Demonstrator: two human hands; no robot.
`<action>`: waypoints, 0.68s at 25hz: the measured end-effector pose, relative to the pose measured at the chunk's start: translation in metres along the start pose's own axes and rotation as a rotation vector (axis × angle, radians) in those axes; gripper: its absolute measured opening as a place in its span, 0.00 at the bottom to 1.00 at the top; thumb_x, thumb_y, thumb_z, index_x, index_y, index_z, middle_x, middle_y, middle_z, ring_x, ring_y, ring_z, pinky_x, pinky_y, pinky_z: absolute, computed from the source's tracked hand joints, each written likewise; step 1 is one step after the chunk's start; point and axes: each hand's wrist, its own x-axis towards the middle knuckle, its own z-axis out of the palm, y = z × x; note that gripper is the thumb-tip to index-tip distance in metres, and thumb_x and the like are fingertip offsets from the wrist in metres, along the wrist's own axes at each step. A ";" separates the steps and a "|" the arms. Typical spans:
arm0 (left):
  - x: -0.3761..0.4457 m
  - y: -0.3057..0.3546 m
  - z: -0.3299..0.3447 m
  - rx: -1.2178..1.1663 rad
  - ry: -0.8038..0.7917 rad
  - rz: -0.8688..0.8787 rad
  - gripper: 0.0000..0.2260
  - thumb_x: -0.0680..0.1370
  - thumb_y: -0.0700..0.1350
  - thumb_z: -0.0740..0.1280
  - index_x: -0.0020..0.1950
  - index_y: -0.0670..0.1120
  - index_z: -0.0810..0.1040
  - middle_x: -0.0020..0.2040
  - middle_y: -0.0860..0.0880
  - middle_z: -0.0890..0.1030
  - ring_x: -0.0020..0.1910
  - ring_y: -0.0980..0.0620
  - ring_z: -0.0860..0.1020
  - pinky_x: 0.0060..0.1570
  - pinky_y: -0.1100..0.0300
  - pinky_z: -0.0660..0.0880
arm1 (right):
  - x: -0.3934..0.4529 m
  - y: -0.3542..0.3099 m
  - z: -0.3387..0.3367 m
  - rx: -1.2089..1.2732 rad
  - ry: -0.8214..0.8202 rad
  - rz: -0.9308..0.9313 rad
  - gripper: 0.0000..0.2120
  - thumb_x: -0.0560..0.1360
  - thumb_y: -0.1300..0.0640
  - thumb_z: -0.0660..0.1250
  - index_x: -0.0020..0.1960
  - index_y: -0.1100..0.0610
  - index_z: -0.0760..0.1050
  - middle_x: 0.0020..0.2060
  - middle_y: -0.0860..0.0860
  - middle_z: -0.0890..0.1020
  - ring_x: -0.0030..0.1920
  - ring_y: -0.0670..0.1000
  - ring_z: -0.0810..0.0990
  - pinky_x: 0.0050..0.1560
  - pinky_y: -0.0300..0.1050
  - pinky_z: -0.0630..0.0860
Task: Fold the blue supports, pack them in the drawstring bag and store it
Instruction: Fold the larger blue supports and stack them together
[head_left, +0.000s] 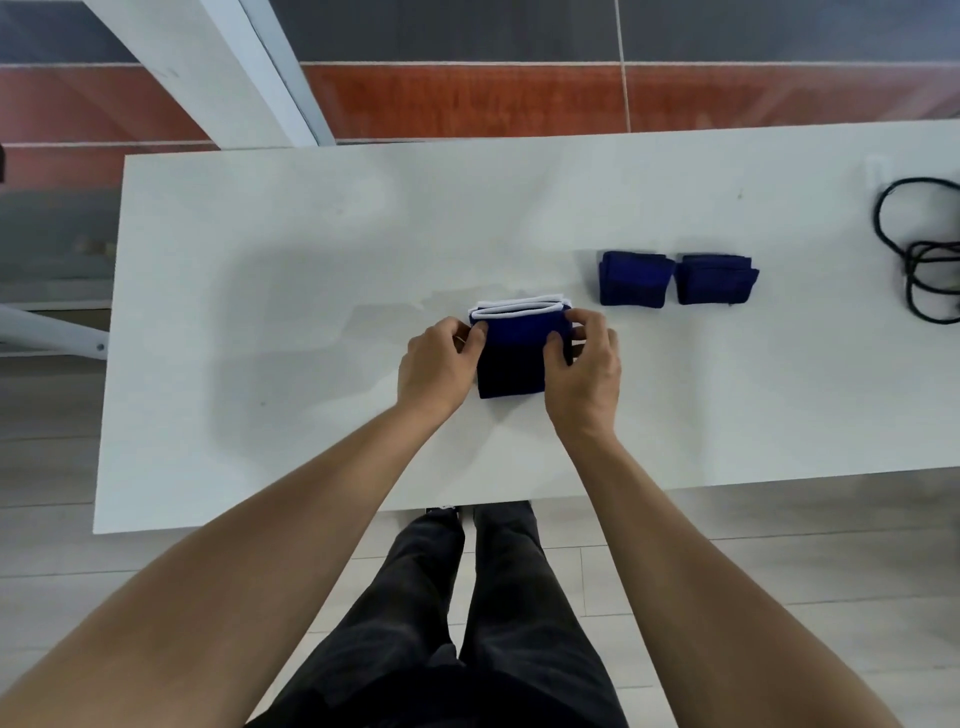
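Nearest, the left hand (441, 364) and right hand (584, 371) pinch the sides of a blue support (517, 358) lying mid-surface (260, 312), likely squaring its fold. Farther right, two folded supports (678, 279) sit side by side, probably parked for packing.
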 end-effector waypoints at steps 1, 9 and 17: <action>0.001 0.001 0.001 0.020 -0.004 0.007 0.16 0.81 0.58 0.61 0.49 0.47 0.79 0.43 0.52 0.82 0.45 0.47 0.78 0.41 0.56 0.69 | 0.001 0.002 0.000 -0.019 0.012 0.010 0.12 0.78 0.55 0.65 0.61 0.48 0.73 0.52 0.46 0.75 0.50 0.50 0.79 0.58 0.57 0.76; -0.018 -0.007 0.008 0.327 0.176 0.619 0.08 0.81 0.47 0.64 0.59 0.47 0.76 0.58 0.49 0.76 0.53 0.44 0.73 0.54 0.51 0.71 | -0.007 -0.004 0.000 -0.356 0.059 -0.169 0.14 0.79 0.53 0.64 0.63 0.50 0.75 0.60 0.50 0.77 0.59 0.54 0.73 0.60 0.49 0.66; -0.022 0.015 0.006 0.482 0.077 0.602 0.13 0.77 0.46 0.68 0.61 0.47 0.79 0.57 0.47 0.78 0.57 0.43 0.73 0.58 0.50 0.70 | -0.012 -0.011 -0.027 -0.447 -0.191 -0.158 0.20 0.79 0.55 0.61 0.71 0.50 0.71 0.68 0.49 0.75 0.66 0.55 0.71 0.66 0.50 0.64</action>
